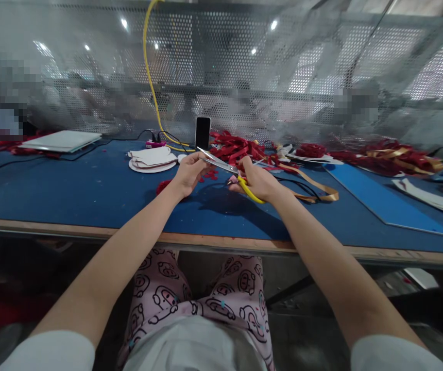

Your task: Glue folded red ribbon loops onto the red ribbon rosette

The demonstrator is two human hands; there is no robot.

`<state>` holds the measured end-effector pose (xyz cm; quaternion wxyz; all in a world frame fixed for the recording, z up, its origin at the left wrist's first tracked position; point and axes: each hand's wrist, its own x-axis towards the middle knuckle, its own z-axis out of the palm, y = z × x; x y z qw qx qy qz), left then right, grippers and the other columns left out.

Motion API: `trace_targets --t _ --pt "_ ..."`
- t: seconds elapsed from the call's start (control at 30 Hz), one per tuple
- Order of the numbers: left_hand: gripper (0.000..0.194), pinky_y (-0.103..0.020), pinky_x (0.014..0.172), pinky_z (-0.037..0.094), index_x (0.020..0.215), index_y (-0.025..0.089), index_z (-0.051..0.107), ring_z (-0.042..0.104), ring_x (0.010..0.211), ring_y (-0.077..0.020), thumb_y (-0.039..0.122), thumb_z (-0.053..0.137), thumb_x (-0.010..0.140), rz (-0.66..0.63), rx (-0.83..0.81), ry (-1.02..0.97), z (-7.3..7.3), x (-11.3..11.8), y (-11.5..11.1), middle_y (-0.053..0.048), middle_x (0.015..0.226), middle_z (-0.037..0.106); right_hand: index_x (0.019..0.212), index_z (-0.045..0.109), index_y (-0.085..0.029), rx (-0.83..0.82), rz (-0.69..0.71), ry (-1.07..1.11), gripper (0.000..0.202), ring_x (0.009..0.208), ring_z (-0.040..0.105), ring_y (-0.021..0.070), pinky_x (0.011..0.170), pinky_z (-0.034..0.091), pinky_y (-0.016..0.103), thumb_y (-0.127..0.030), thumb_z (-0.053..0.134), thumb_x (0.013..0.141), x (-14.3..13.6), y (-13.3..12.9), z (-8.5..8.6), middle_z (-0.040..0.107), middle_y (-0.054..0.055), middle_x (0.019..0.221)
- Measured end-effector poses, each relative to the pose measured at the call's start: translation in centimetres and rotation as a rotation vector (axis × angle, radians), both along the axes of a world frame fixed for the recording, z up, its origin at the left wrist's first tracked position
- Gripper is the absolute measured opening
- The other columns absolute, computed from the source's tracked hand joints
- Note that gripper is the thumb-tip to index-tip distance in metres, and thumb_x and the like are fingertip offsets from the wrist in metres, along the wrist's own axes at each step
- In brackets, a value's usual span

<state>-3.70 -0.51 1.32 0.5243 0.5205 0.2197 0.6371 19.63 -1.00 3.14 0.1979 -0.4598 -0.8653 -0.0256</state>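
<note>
Above the blue tabletop [101,196], my right hand [258,181] grips a pair of scissors [221,164] with yellow handles. The blades point left and reach over the fingertips of my left hand [189,174]. That hand is closed in a pinch, and whatever sits between its fingers is too small to make out. A red bundle [162,186] lies on the table, partly hidden behind my left wrist. Small red scraps [209,176] lie between and beyond my hands. Behind them is a heap of red ribbon [239,146].
A phone [203,133] stands upright at the back. White flat pieces [152,158] are stacked left of centre. Gold ribbon [324,195] and black cord lie right of my hand, before a blue board [384,198]. A yellow hose [147,54] hangs by the perforated metal screen [221,67].
</note>
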Motion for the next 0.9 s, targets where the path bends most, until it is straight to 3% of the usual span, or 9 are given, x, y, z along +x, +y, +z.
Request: trace_targets --t 0.43,0.57,0.8,0.9 --pt "0.013 -0.030 0.081 0.053 0.068 0.020 0.057 0.062 0.070 -0.0115 0.014 0.068 0.071 0.033 0.065 0.044 -0.7 -0.3 0.9 0.004 0.069 0.063 0.116 0.044 -0.020 -0.006 -0.040 -0.043 0.062 0.071 0.065 0.0314 0.057 0.034 0.032 -0.070 0.060 0.082 0.1 -0.2 0.5 0.069 0.013 0.086" --pt "0.006 -0.031 0.083 0.054 0.073 0.019 0.064 0.066 0.073 -0.0128 0.014 0.067 0.071 0.023 0.047 0.059 -0.5 -0.2 0.7 0.001 0.075 0.068 0.112 0.042 -0.021 -0.006 -0.042 -0.031 0.060 0.068 0.062 0.0291 0.056 0.034 0.032 -0.069 0.062 0.082 0.2 0.0 0.4 0.067 0.012 0.083" --pt "0.017 -0.033 0.088 0.055 0.075 0.017 0.067 0.072 0.081 -0.0157 0.026 0.082 0.075 0.017 -0.044 0.056 0.0 0.1 0.1 -0.001 0.079 0.072 0.113 0.038 -0.024 -0.034 0.090 0.184 0.063 0.068 0.058 0.0236 0.061 0.042 0.033 -0.074 0.061 0.082 0.5 1.1 -0.6 0.064 0.004 0.081" --pt "0.026 -0.034 0.089 0.056 0.079 0.017 0.072 0.072 0.081 -0.0157 0.035 0.089 0.071 -0.007 -0.058 0.044 0.0 0.2 -0.1 -0.003 0.083 0.076 0.116 0.039 -0.023 0.035 -0.018 0.299 0.062 0.070 0.058 0.0236 0.065 0.044 0.036 -0.072 0.059 0.084 1.0 1.8 -0.4 0.062 0.003 0.082"
